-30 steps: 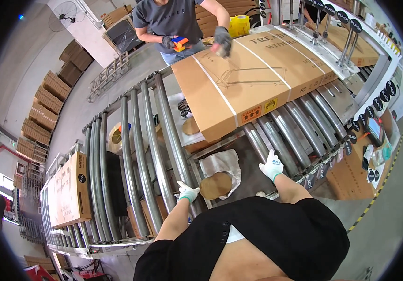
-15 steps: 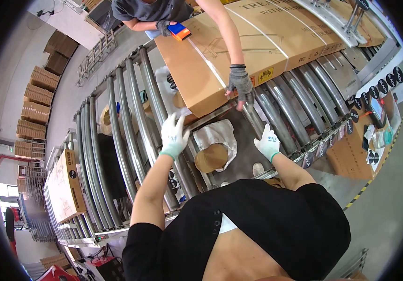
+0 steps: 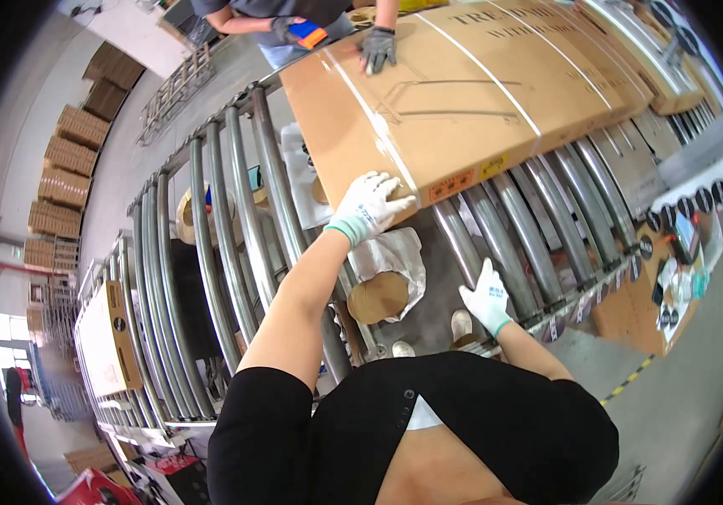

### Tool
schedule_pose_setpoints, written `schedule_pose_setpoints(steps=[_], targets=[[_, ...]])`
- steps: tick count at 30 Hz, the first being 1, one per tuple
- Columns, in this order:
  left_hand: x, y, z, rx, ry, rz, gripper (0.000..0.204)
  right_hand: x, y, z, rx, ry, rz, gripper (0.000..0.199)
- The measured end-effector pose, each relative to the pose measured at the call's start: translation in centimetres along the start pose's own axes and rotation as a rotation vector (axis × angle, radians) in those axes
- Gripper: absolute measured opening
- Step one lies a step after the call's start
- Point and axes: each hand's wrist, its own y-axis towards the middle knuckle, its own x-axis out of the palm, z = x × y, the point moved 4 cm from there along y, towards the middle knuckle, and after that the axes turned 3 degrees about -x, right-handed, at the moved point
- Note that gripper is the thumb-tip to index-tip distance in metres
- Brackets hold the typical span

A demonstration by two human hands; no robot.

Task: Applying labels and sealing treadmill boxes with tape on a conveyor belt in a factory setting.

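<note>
A long brown carton (image 3: 454, 93) bound with white straps lies across the roller conveyor, in front of me and to the right. My left hand (image 3: 368, 206), in a white glove, rests on its near left corner, fingers extended over the top beside a strap. Over the rollers nearer to me hovers my right hand (image 3: 489, 299), also gloved, with thumb and fingers apart and nothing held. Across the conveyor, a co-worker's grey-gloved hand (image 3: 378, 50) lies on the carton's top. The co-worker's other hand (image 3: 284, 30) holds an orange and blue tool (image 3: 307, 34).
Metal rollers (image 3: 239, 202) run to the left, where another flat carton (image 3: 113, 337) lies. Through a gap between rollers show a white bag with a round brown piece (image 3: 380, 296) and my shoes. Round black stickers (image 3: 704, 199) line the right side. Stacked cardboard (image 3: 67, 168) stands far left.
The carton's near edge has shifted toward me. My left hand has moved from the rollers onto its corner. The co-worker's free hand has drawn back from that corner to the far side.
</note>
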Motion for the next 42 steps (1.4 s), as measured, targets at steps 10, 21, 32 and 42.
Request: schedule_pose_setpoints(steps=[10, 21, 32, 42], targets=[[1.1, -1.0, -0.8, -0.017, 0.023, -0.006, 0.039, 1.8, 3.8, -9.3, -0.622, 0.149, 0.254, 0.063], [0.7, -3.3, -2.1, 0.048, -0.013, 0.162, 0.046, 17.1, 16.4, -11.9, -0.202, 0.437, -0.203, 0.035], [1.6, -2.9, -2.0, 0.079, 0.012, 0.196, 0.044, 25.2, 21.7, -13.1, 0.369, 1.535, -0.441, 0.042], [1.8, -3.3, -3.0, 0.087, -0.009, 0.228, 0.044, 25.7, 21.2, -14.3, 0.587, 1.63, -0.436, 0.043]])
